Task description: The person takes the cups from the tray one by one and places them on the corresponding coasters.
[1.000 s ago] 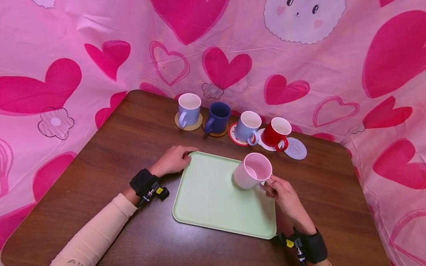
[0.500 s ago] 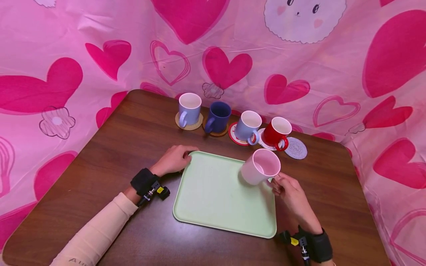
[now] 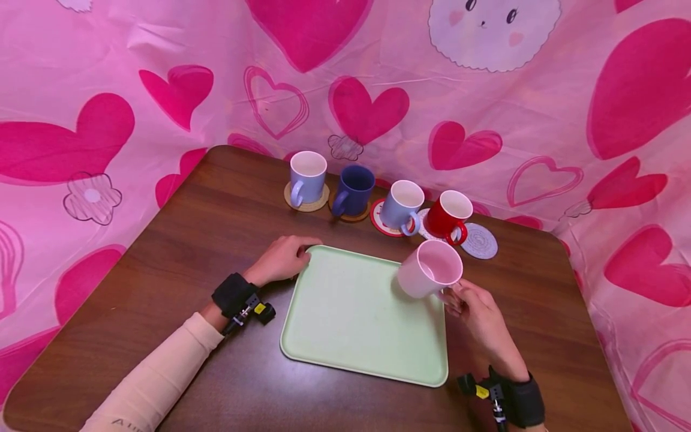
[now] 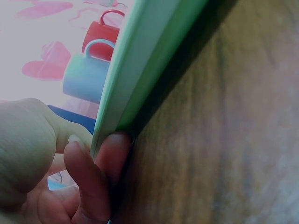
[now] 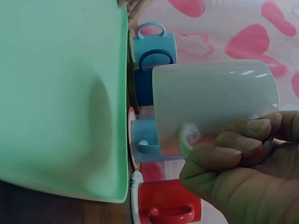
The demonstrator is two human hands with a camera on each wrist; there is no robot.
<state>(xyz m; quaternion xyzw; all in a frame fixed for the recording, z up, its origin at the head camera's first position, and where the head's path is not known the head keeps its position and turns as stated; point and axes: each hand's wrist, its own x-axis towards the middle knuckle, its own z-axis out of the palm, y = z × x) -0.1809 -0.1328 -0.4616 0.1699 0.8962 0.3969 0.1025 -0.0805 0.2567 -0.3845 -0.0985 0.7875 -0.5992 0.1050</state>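
My right hand (image 3: 477, 309) grips a pink mug (image 3: 417, 277) by its handle, with several fingers curled round it. The mug tilts a little and hangs over the right part of a light green tray (image 3: 351, 318); in the right wrist view the mug's side (image 5: 210, 98) shows apart from the tray, which bears a dark shadow. At the tray's far left corner, my left hand (image 3: 281, 258) holds the rim. The left wrist view has fingertips (image 4: 117, 149) against the tray's underside, with the rim between them and the rest of the hand.
Behind the tray stands a row of mugs on coasters: light blue (image 3: 308, 183), dark blue (image 3: 356, 189), another light blue (image 3: 400, 207) and red (image 3: 445, 217). A bare grey coaster (image 3: 479, 241) lies at the row's right end. A pink heart-print cloth (image 3: 302, 36) hangs behind the table.
The pink mug and my right hand have moved right and slightly back, toward the row of mugs, and the mug leans more. My left hand and the tray have stayed in place.
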